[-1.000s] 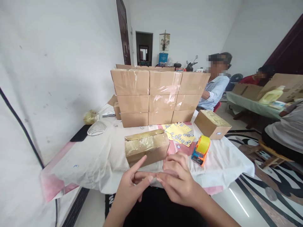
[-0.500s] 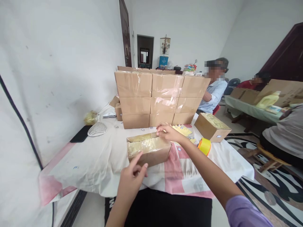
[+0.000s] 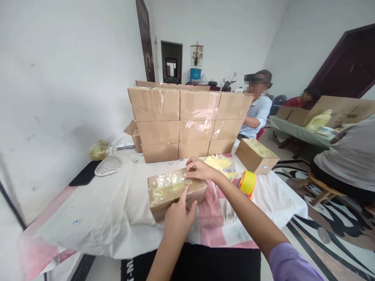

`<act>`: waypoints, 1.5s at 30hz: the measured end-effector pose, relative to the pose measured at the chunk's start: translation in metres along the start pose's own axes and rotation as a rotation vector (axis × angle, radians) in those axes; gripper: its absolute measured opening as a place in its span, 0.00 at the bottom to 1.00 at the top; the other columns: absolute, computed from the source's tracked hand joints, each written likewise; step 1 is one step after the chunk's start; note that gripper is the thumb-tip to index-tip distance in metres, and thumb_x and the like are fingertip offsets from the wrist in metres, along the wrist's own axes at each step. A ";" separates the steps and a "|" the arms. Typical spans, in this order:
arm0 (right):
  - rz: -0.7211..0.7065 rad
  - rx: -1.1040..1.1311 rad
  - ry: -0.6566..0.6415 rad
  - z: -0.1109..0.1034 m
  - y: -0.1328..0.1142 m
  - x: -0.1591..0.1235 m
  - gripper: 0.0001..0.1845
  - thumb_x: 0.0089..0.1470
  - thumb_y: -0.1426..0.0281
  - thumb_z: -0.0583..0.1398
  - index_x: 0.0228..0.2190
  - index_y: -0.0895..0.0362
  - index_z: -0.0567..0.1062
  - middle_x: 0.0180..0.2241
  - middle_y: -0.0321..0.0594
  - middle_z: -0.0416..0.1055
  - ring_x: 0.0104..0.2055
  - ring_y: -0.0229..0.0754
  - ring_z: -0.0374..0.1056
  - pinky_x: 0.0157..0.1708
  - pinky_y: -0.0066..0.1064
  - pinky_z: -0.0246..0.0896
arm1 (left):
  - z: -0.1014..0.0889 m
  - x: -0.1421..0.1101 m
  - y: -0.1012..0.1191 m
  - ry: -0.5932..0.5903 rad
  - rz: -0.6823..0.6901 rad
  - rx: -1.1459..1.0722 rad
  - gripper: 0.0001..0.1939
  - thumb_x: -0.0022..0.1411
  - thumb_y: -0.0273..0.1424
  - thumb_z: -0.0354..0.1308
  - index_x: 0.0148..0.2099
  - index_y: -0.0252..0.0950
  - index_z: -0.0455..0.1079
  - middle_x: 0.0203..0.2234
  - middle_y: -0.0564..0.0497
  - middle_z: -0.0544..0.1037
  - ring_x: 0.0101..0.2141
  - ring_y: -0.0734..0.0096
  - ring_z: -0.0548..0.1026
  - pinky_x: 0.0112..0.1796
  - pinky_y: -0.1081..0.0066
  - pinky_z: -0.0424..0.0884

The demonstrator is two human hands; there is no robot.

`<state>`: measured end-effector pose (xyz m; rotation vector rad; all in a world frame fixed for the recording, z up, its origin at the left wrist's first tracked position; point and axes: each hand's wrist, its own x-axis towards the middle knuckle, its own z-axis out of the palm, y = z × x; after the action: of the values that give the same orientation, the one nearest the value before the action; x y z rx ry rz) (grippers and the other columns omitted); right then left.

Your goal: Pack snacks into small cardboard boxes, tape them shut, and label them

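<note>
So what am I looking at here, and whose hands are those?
No machine arms here: a camera on a person's head looks forward and down at their own bare hands. The right hand and left hand touch the taped top of a small cardboard box; neither lifts it. On the cloth-covered table also lie a yellow tape roll, yellow sheets, another box and stacked cartons. Other people sit beyond.
</note>
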<state>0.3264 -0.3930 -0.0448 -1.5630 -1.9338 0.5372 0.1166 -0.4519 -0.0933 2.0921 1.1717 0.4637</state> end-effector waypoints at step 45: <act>0.420 0.146 0.095 0.016 0.004 -0.003 0.22 0.43 0.54 0.74 0.33 0.55 0.76 0.29 0.30 0.72 0.34 0.41 0.70 0.30 0.26 0.58 | 0.001 0.016 -0.001 -0.050 -0.001 0.005 0.30 0.69 0.47 0.44 0.68 0.41 0.57 0.25 0.52 0.78 0.34 0.52 0.80 0.35 0.64 0.65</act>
<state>0.3189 -0.3942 -0.0599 -1.8683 -1.4631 0.7429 0.1252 -0.4383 -0.0945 2.0956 1.1458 0.4063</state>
